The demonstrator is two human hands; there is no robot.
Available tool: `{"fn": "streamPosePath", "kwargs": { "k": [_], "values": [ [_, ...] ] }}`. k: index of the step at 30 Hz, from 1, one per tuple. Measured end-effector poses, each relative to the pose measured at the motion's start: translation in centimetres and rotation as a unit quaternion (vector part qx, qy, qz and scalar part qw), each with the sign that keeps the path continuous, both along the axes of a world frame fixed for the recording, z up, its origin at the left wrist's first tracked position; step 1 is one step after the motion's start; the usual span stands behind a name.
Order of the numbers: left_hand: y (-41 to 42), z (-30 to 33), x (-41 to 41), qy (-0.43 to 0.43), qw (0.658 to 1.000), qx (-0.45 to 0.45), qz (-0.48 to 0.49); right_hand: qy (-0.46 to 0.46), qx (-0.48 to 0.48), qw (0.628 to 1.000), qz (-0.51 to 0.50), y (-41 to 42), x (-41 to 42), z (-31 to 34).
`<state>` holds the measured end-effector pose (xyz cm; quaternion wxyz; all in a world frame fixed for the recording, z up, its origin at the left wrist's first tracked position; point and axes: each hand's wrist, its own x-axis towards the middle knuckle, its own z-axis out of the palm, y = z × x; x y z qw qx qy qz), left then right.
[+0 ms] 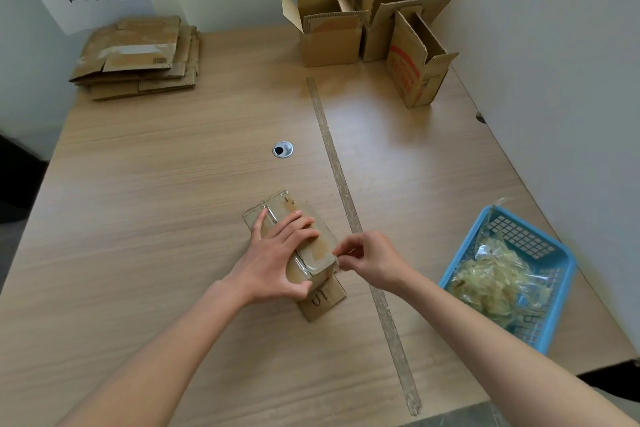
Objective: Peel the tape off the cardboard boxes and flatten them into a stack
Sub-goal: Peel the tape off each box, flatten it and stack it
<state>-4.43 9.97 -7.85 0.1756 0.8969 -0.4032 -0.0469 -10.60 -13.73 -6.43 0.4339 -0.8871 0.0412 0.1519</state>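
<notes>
A small taped cardboard box (313, 246) lies on the wooden table (173, 184), near its front middle, with a flap marked "10" sticking out toward me. My left hand (277, 253) grips the box from above, fingers spread over the top and thumb on the near side. My right hand (367, 258) pinches clear tape (337, 255) at the box's right near corner. A stack of flattened boxes (138, 59) lies at the far left.
Three open cardboard boxes (367, 28) stand at the far right corner. A blue basket (554, 291) holding crumpled tape sits at the right edge. A long strip of old tape (349, 204) runs down the table. A round cable hole (283, 149) is mid-table.
</notes>
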Motion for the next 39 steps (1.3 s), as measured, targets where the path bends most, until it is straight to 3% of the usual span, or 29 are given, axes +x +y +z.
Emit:
{"fn": "streamPosePath", "kwargs": {
  "k": [4, 9, 15, 21, 29, 33, 35, 37, 39],
  "values": [
    [-0.1, 0.0, 0.2, 0.005, 1.0, 0.016, -0.01, -0.058, -0.169, 0.984, 0.022, -4.0, 0.6, 0.8],
    [-0.8, -0.2, 0.3, 0.0, 1.0, 0.001, -0.008, -0.099, -0.204, 0.974, -0.001, -9.2, -1.6, 3.3],
    [-5.0, -0.3, -1.0, -0.004, 0.999, -0.045, -0.02, -0.132, -0.332, 0.928, -0.107, -15.1, -6.5, 2.9],
    [-9.1, -0.4, -2.3, -0.006, 0.999, -0.042, -0.007, -0.117, -0.453, 0.882, -0.056, -16.3, -11.1, 1.1],
    [-9.5, -0.5, -2.5, -0.012, 1.0, -0.024, -0.007, 0.005, -0.456, 0.89, -0.009, -16.2, -12.9, -0.9],
    [-9.5, -0.5, -2.4, -0.009, 1.0, -0.022, -0.007, 0.083, -0.409, 0.905, 0.077, -17.0, -13.2, 0.1],
    [-9.4, -0.5, -2.3, -0.006, 1.0, -0.022, -0.008, 0.115, -0.386, 0.913, 0.058, -17.2, -12.8, 1.0],
    [-9.2, -0.5, -2.2, -0.001, 1.0, -0.022, -0.011, 0.089, -0.391, 0.916, 0.004, -17.3, -12.2, 1.8],
    [-9.1, -0.4, -2.0, 0.01, 1.0, -0.018, -0.019, -0.002, -0.409, 0.911, -0.058, -17.0, -11.6, 2.3]
  ]
}}
